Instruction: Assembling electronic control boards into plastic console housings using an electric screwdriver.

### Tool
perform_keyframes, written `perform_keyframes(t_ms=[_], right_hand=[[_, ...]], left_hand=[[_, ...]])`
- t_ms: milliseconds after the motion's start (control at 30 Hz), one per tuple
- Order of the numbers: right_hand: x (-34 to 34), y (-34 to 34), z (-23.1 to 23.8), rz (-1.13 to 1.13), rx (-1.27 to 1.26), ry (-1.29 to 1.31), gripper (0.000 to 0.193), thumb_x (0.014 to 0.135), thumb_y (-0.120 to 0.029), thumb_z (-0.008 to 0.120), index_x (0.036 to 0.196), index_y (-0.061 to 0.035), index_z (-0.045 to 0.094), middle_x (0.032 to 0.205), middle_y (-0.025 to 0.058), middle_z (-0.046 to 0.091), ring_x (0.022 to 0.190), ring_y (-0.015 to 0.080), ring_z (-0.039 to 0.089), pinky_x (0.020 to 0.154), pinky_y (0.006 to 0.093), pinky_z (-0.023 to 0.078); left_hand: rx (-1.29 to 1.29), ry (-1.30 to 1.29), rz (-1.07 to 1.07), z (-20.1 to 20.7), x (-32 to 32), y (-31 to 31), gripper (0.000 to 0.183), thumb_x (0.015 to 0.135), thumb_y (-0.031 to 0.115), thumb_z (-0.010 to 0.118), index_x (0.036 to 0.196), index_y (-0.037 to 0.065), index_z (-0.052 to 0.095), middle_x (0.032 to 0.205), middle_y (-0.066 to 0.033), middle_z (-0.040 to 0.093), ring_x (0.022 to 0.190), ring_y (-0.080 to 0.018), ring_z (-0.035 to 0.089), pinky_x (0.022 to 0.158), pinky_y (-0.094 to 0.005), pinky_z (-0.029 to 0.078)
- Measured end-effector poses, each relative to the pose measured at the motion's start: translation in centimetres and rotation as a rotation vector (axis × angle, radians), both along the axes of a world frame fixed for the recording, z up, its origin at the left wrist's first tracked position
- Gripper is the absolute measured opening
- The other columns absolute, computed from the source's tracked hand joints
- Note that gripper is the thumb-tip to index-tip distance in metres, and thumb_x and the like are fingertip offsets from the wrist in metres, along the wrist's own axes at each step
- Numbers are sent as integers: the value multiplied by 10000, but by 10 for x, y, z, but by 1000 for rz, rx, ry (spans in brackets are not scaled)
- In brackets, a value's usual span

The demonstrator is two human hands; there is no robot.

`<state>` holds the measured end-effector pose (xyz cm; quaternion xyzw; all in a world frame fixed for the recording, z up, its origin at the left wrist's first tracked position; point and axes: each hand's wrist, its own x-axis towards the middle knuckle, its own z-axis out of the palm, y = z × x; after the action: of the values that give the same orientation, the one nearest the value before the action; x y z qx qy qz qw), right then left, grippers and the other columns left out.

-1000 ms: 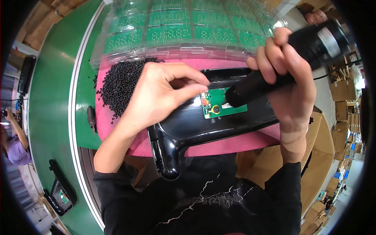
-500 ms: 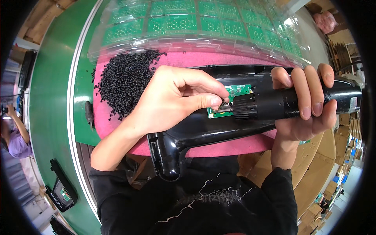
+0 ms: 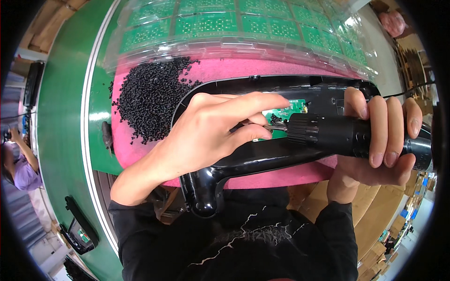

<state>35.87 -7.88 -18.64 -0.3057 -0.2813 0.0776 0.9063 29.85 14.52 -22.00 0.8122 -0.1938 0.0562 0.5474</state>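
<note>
My right hand (image 3: pixel 382 136) wraps round a black electric screwdriver (image 3: pixel 335 133), which lies level and points left. Small black screws (image 3: pixel 277 121) cluster round its metal bit, just ahead of the ribbed collar. The thumb and fingers of my left hand (image 3: pixel 211 124) close round the bit's front part, with the index finger stretched above it; whether a screw is between the fingertips is hidden. Beneath both hands lies a black plastic housing (image 3: pixel 262 154) with a handle-like arm at its lower left. Inside it sits a green circuit board (image 3: pixel 296 107), partly covered by hand and tool.
A pile of black screws (image 3: pixel 150 98) lies on the pink mat (image 3: pixel 225 68), left of the housing. Clear trays of green boards (image 3: pixel 206 28) stand behind. Another black housing (image 3: pixel 79 229) rests on the green surface (image 3: pixel 61 140) at left, where a person in purple (image 3: pixel 27 175) shows.
The screwdriver and my right hand have shifted right and slightly down. My left hand has moved right, its index finger now lifted and stretched out over the bit. More screws show at the bit.
</note>
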Motion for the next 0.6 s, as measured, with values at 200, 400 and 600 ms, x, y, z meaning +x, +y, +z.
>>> perform_keyframes(t_ms=[200,400,600], right_hand=[[1,2,-4,4,5,-10,337,784,-139,777,980,-181,506,671,-124,565,597,29,553,834,293,294],[-1,13,-9,19,107,29,355,771,-115,791,977,-177,509,667,-107,568,596,50,557,829,304,295],[0,8,-10,38,65,3,363,780,-118,792,992,-178,504,676,-93,570,614,67,563,845,317,297]], left_hand=[[42,-75,-27,-6,6,-1,382,758,37,791,1131,23,709,904,-102,735,753,-190,707,661,-297,561],[74,-70,-49,-7,8,1,363,742,24,789,1096,13,709,866,-107,721,714,-206,676,636,-297,542],[116,-134,-2,-6,8,-1,399,703,40,822,1087,23,715,846,-100,714,700,-193,667,602,-291,530]])
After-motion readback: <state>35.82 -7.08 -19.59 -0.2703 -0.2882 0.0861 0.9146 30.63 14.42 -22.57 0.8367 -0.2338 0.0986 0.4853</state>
